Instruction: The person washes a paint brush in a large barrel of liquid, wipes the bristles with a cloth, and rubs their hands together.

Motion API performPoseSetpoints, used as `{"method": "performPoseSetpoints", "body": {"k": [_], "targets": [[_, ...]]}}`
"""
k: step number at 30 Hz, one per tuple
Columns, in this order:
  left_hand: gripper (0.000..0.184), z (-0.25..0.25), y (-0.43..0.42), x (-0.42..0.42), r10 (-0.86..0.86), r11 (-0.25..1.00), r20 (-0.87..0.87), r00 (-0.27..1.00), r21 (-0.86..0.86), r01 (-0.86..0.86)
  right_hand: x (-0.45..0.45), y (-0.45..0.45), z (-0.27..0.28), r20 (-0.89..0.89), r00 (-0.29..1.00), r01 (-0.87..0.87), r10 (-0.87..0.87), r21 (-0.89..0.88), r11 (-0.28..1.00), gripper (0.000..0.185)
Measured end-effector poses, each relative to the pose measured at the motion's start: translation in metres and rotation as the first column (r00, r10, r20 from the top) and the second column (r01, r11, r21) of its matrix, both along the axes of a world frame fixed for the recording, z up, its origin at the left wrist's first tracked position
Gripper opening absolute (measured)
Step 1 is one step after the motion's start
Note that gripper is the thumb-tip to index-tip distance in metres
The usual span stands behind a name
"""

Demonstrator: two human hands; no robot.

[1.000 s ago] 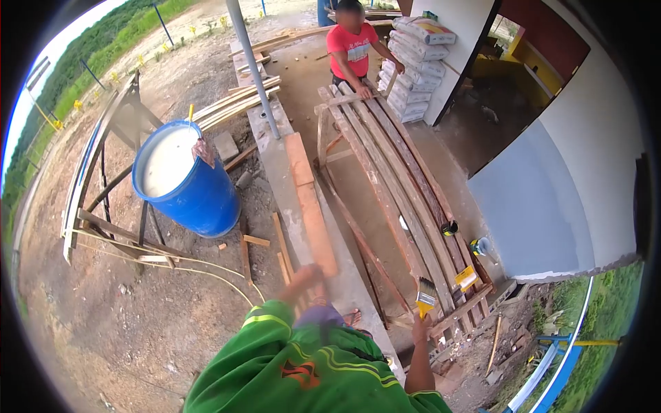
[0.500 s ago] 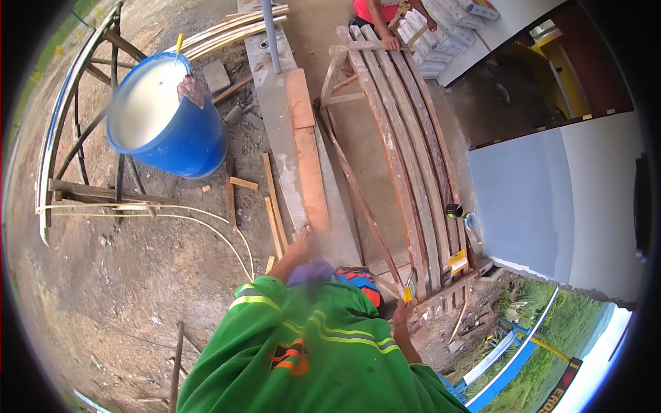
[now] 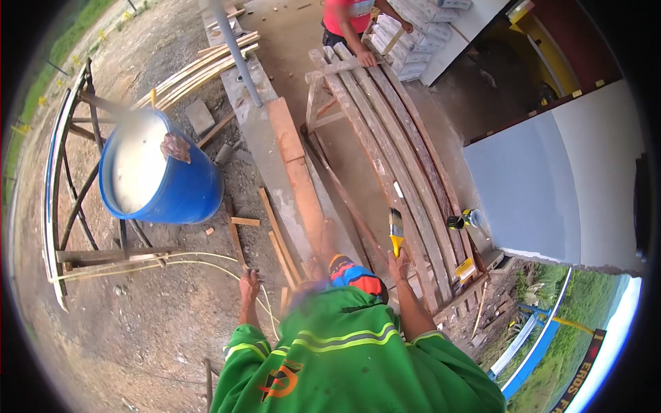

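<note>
Right hand [image 3: 399, 266] closed round the handle of a paintbrush [image 3: 396, 234], bristles upward, probably to keep fingers clean; the brush is near boards [image 3: 387, 138] on a bench [image 3: 312, 103], presumably raised for reach. Left hand [image 3: 250, 282] apparently empty, fingers loosely parted.

Co-worker [image 3: 342, 20]: head lost above the top edge. Stacked sacks [image 3: 406, 49]: upper end cut off there too; print too small for us to read. Grey pole [image 3: 239, 62]: top smeared by blur. Blue barrel [image 3: 191, 191]: haze over the far rim; we can't judge the depth of its white contents [image 3: 140, 168]. Right hand [image 3: 399, 266] hides the butt of the paintbrush [image 3: 396, 234]. Left hand [image 3: 250, 286]: fingers bunched; we can't tell whether anything is in it. Dark tin [image 3: 455, 222]: contents unclear. Sign [image 3: 583, 372]: lettering runs off the bottom edge.
</note>
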State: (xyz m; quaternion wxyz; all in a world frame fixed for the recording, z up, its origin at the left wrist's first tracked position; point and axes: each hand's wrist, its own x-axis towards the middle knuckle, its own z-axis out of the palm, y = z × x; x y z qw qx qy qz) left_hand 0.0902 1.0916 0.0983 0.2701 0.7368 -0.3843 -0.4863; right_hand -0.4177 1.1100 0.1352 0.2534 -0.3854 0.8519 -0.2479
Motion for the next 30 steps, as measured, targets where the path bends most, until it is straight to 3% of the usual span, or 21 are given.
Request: {"method": "performPoseSetpoints", "body": {"k": [2, 4, 6, 8, 11, 13, 15, 17, 18, 21, 23, 26, 27, 28, 30], "targets": [[0.03, 0.025, -0.029, -0.038, 0.216, 0.974, -0.196, 0.957, -0.024, -0.225, 0.007, -0.053, -0.008, 0.048, 0.999, -0.016, 0.018, -0.035, 0.999, 0.034], [0.035, 0.056, -0.043, -0.056, 0.171, 0.974, -0.086, 0.981, -0.135, -0.182, 0.03, -0.082, -0.001, 0.097, 0.995, -0.011, 0.003, 0.085, 0.996, 0.04], [0.039, 0.066, -0.055, -0.045, -0.018, 0.999, 0.156, 0.988, -0.025, 0.022, 0.031, -0.125, 0.006, 0.112, 0.994, -0.03, 0.018, 0.109, 0.994, 0.047], [0.039, 0.055, -0.043, -0.024, 0.268, 0.963, -0.13, 0.955, 0.053, -0.263, 0.035, -0.15, 0.002, 0.108, 0.99, -0.094, 0.087, 0.058, 0.994, 0.051], [0.04, 0.036, -0.02, 0.01, 0.395, 0.919, -0.032, 0.918, 0.003, -0.395, 0.023, -0.183, 0.005, 0.184, 0.983, -0.04, 0.019, 0.108, 0.993, 0.045], [0.039, 0.044, -0.012, 0.01, 0.322, 0.947, -0.034, 0.946, 0.012, -0.322, 0.01, -0.19, 0.002, 0.179, 0.983, 0.018, -0.034, 0.091, 0.996, 0.042], [0.034, 0.035, -0.007, 0.019, 0.107, 0.99, 0.051, 0.993, 0.09, -0.112, -0.004, -0.186, -0.023, 0.1, 0.99, 0.111, -0.104, -0.076, 0.991, 0.04], [0.034, -0.023, -0.001, 0.034, 0.198, 0.979, -0.007, 0.98, -0.04, -0.198, -0.018, -0.183, -0.012, 0.185, 0.962, 0.21, -0.203, -0.019, 0.977, 0.038], [0.031, -0.026, -0.007, 0.032, 0.095, 0.989, 0.126, 0.987, 0.102, -0.108, -0.023, -0.178, -0.021, 0.173, 0.952, 0.256, -0.254, 0.006, 0.967, 0.037], [0.03, -0.041, -0.046, 0.019, 0.08, 0.986, 0.158, 0.984, 0.131, -0.101, -0.034, -0.165, -0.044, 0.131, 0.914, 0.373, -0.385, 0.104, 0.922, 0.035], [0.03, -0.046, -0.077, 0.02, 0.066, 0.983, 0.184, 0.981, 0.154, -0.095, -0.031, -0.16, -0.052, 0.14, 0.882, 0.449, -0.451, 0.044, 0.892, 0.034], [0.042, -0.015, -0.154, 0.028, -0.103, 0.97, 0.083, 0.991, 0.23, 0.082, -0.011, -0.177, -0.042, 0.134, 0.86, 0.486, -0.492, 0.078, 0.87, 0.033], [0.039, -0.025, -0.176, 0.041, -0.068, 0.981, -0.015, 0.998, 0.182, 0.07, -0.006, -0.185, -0.04, 0.126, 0.86, 0.483, -0.494, 0.113, 0.869, 0.034], [0.038, -0.032, -0.196, 0.059, -0.138, 0.981, -0.029, 0.99, 0.136, 0.141, 0.0, -0.195, -0.041, 0.124, 0.858, 0.484, -0.498, 0.125, 0.866, 0.035], [0.036, -0.013, -0.259, 0.065, 0.169, 0.959, -0.23, 0.958, 0.263, -0.106, 0.015, -0.208, -0.051, 0.13, 0.865, 0.462, -0.485, 0.17, 0.87, 0.037]]}}
